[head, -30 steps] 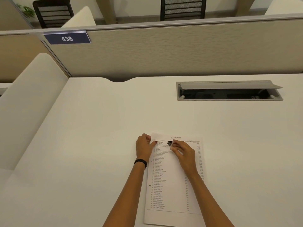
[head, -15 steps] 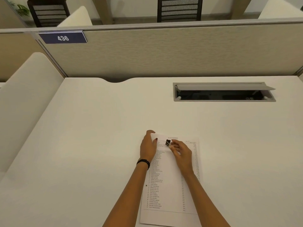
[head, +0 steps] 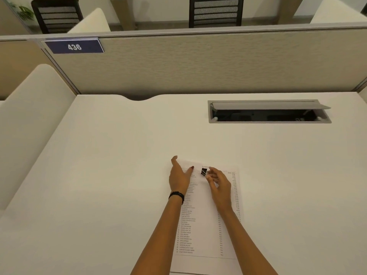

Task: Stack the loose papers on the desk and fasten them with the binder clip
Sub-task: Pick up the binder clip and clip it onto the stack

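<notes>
papers (head: pixel 206 215): white printed sheets, squared into one rectangular pile, flat on the desk (head: pixel 119 165) near its front edge, just right of centre. Top sheet carries a long itemised list in small black type. Can't tell the sheet count.

binder clip (head: pixel 204 172): small, black folded-metal body with thin wire handles. Sits over the upper part of the top sheet by the header line, inside the top edge rather than on it. Can't tell if it touches the paper.

right hand (head: pixel 219 185): fingers curled, fingertips pinching the clip at the wire handles, forearm lying along the pile.

left hand (head: pixel 179 177): fingers straight and relaxed, lying flat on the pile's top-left corner. Thumb points toward the clip without touching it; red nail polish. Black wristband (head: pixel 176 195) on that wrist.

Desk is smooth, matte, off-white, with a shallow curved notch in the back edge. At back right is a rectangular grey cable box (head: pixel 268 111), flap lid propped partway up, dark inside.

Behind it: beige woven-fabric partition (head: pixel 198 64) with a grey cap rail and a navy sign (head: pixel 74 47) reading "436". Cream round-cornered side panel (head: pixel 29 116) at left. Black mesh-back chairs (head: pixel 216 11) beyond the partition.
</notes>
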`<state>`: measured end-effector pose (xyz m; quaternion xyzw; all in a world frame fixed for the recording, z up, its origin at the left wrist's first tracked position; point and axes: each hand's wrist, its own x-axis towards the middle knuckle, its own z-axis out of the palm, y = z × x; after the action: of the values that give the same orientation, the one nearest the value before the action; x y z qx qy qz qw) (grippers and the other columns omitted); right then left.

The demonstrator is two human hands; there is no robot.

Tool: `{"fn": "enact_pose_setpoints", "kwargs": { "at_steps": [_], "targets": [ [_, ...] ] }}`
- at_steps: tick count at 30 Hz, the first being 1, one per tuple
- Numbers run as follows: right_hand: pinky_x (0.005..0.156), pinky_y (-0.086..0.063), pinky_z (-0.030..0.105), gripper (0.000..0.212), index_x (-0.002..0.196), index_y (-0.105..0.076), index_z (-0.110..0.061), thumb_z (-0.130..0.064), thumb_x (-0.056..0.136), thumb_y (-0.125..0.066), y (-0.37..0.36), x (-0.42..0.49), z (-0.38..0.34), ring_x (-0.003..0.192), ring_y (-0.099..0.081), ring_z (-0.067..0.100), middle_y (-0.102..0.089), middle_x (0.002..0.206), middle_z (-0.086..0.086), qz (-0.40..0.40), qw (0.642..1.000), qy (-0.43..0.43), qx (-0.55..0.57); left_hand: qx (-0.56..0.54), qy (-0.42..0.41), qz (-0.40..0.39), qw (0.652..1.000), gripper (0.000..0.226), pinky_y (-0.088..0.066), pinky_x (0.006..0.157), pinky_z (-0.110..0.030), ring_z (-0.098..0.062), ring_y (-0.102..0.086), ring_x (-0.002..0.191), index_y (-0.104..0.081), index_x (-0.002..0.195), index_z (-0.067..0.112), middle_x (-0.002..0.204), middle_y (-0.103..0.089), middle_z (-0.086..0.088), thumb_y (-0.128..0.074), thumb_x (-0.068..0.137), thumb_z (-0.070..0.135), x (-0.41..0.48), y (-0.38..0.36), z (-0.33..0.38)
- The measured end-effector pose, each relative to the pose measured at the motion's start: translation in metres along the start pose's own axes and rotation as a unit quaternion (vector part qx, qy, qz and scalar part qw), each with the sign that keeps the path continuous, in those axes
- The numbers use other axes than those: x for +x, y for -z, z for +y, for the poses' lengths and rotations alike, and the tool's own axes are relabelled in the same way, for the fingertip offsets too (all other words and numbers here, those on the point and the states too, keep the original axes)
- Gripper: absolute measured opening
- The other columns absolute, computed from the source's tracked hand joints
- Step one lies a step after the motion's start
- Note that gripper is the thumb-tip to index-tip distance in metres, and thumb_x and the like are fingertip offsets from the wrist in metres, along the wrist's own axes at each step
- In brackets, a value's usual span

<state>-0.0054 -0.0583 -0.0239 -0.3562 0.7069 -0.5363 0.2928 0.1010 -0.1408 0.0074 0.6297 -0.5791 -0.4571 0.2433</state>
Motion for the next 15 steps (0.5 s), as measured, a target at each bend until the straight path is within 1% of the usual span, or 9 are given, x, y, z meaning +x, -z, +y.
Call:
{"fn": "enact_pose_setpoints", "kwargs": {
  "at_steps": [2, 4, 5, 6, 7, 9, 12, 14, 15],
  "targets": [
    [0.075, -0.047, 0.005, 0.031, 0.116, -0.058, -0.009, -0.013, 0.086, -0.061, 0.0, 0.0, 0.001, 0.088, -0.06, -0.007, -0.065, 0.1, -0.001, 0.0, 1.0, -0.001, 0.005, 0.022, 0.025, -0.008, 0.999, 0.052, -0.041, 0.082, -0.028, -0.027, -0.056, 0.108, -0.031, 0.134, 0.013, 0.121, -0.057, -0.01, -0.054, 0.091, 0.031, 0.003, 0.006, -0.002],
    [0.076, -0.049, 0.007, 0.032, 0.116, -0.059, -0.009, -0.013, 0.085, -0.063, -0.001, 0.0, 0.001, 0.089, -0.062, -0.002, -0.066, 0.1, 0.0, 0.001, 1.0, -0.008, 0.016, 0.021, 0.026, -0.015, 0.999, 0.041, -0.037, 0.086, -0.027, -0.026, -0.052, 0.113, -0.038, 0.13, 0.013, 0.127, -0.054, -0.009, -0.047, 0.094, 0.032, 0.004, 0.011, -0.004],
    [0.076, -0.049, 0.008, 0.033, 0.116, -0.059, -0.008, -0.012, 0.084, -0.065, -0.001, -0.001, 0.001, 0.089, -0.063, 0.001, -0.067, 0.1, 0.001, 0.002, 1.0, -0.011, 0.021, 0.011, 0.013, -0.011, 1.0, 0.037, -0.036, 0.086, -0.026, -0.024, -0.052, 0.111, -0.042, 0.128, 0.014, 0.126, -0.055, -0.009, -0.044, 0.096, 0.03, 0.003, 0.012, -0.005],
    [0.076, -0.05, 0.009, 0.033, 0.115, -0.06, -0.008, -0.012, 0.083, -0.066, 0.0, -0.001, 0.001, 0.088, -0.064, 0.003, -0.067, 0.099, 0.001, 0.003, 1.0, -0.011, 0.025, -0.002, -0.004, -0.003, 1.0, 0.033, -0.037, 0.086, -0.025, -0.021, -0.054, 0.105, -0.045, 0.127, 0.014, 0.121, -0.057, -0.009, -0.042, 0.097, 0.027, 0.002, 0.013, -0.007],
    [0.076, -0.051, 0.01, 0.033, 0.113, -0.061, -0.008, -0.012, 0.082, -0.067, 0.0, -0.001, 0.001, 0.087, -0.064, 0.005, -0.068, 0.099, 0.001, 0.003, 1.0, -0.008, 0.026, -0.016, -0.021, 0.007, 1.0, 0.031, -0.039, 0.083, -0.023, -0.017, -0.055, 0.095, -0.048, 0.126, 0.014, 0.111, -0.06, -0.007, -0.041, 0.097, 0.023, 0.001, 0.013, -0.009],
    [0.076, -0.051, 0.01, 0.03, 0.11, -0.064, -0.01, -0.012, 0.08, -0.069, 0.0, -0.001, 0.0, 0.086, -0.065, 0.006, -0.068, 0.098, 0.0, 0.002, 1.0, 0.004, 0.021, -0.036, -0.046, 0.028, 0.998, 0.028, -0.04, 0.073, -0.016, -0.012, -0.053, 0.081, -0.053, 0.122, 0.014, 0.095, -0.059, -0.002, -0.042, 0.097, 0.017, -0.002, 0.013, -0.013],
    [0.078, -0.05, 0.01, 0.031, 0.111, -0.065, -0.01, -0.011, 0.08, -0.069, 0.0, -0.001, 0.0, 0.086, -0.065, 0.006, -0.066, 0.098, -0.002, 0.002, 1.0, 0.013, 0.017, -0.051, -0.063, 0.045, 0.996, 0.024, -0.043, 0.064, -0.006, -0.006, -0.054, 0.078, -0.058, 0.115, 0.017, 0.094, -0.058, 0.001, -0.047, 0.094, 0.013, 0.0, 0.014, -0.019],
    [0.078, -0.049, 0.008, 0.034, 0.114, -0.063, -0.008, -0.009, 0.08, -0.068, 0.0, -0.001, -0.001, 0.088, -0.064, 0.003, -0.065, 0.099, -0.001, 0.002, 1.0, 0.004, 0.026, -0.075, -0.055, 0.049, 0.994, 0.022, -0.044, 0.063, -0.002, -0.002, -0.053, 0.077, -0.06, 0.112, 0.017, 0.094, -0.058, 0.002, -0.052, 0.092, 0.011, 0.002, 0.015, -0.019],
    [0.078, -0.049, 0.008, 0.035, 0.115, -0.062, -0.007, -0.008, 0.081, -0.067, 0.0, 0.0, -0.002, 0.088, -0.063, 0.002, -0.065, 0.1, 0.001, 0.004, 1.0, 0.002, 0.029, -0.087, -0.043, 0.051, 0.994, 0.022, -0.044, 0.064, -0.003, -0.002, -0.054, 0.077, -0.059, 0.112, 0.016, 0.093, -0.058, 0.001, -0.054, 0.091, 0.012, 0.003, 0.015, -0.019]
  ]
}}
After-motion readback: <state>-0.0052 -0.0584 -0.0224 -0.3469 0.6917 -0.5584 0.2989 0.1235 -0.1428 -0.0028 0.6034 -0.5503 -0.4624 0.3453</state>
